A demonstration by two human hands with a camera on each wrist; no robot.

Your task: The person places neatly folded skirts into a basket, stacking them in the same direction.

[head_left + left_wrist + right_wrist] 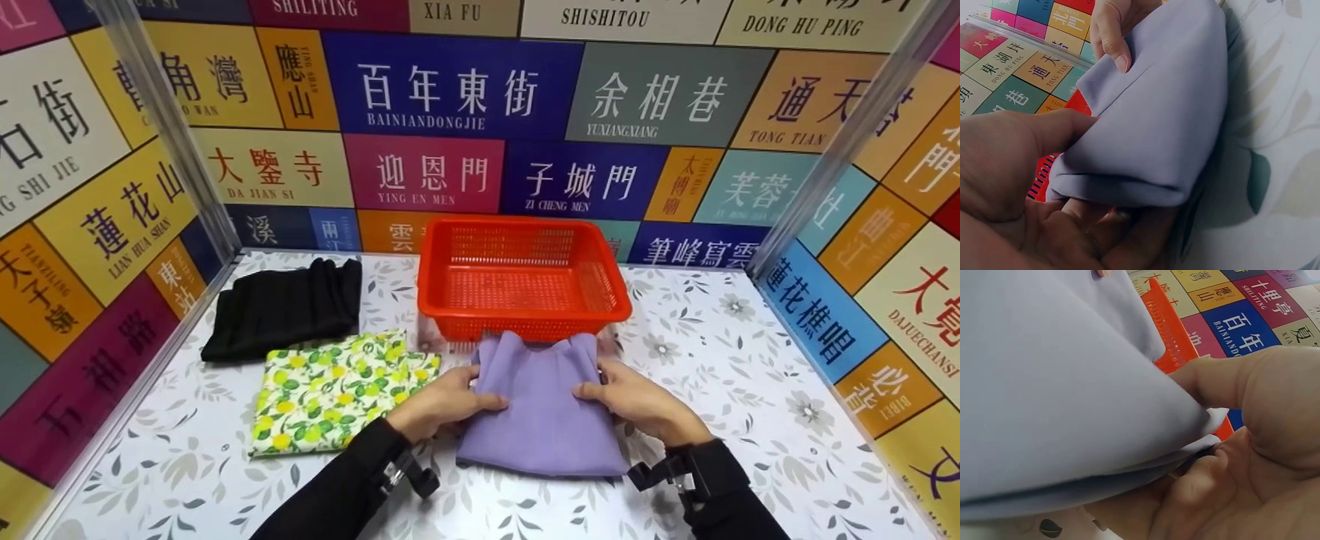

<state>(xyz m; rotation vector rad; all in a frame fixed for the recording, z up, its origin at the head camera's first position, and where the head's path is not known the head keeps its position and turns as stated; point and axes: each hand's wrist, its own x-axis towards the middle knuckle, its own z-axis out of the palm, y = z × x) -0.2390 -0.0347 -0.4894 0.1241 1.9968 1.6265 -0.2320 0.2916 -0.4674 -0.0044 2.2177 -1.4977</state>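
Note:
A folded piece of lavender cloth [541,420] is held by both hands in front of the red basket. My left hand [444,401] grips its left side, thumb on top and fingers underneath, as the left wrist view shows with the folded layers of the cloth [1145,129] between them. On the opposite side my right hand [645,397] pinches the edge the same way; in the right wrist view the thumb lies over the cloth [1072,394] and the fingers run beneath it. The far end of the cloth rises in soft folds near the basket's front wall.
A red plastic basket [525,327] with perforated walls stands at the back, against the sign-patterned panel. To the left lie a folded black cloth [281,309] and a folded lemon-print cloth [330,397], whose right edge is close to my left hand. Panels [105,225] enclose the floral-patterned table [750,375] on the sides.

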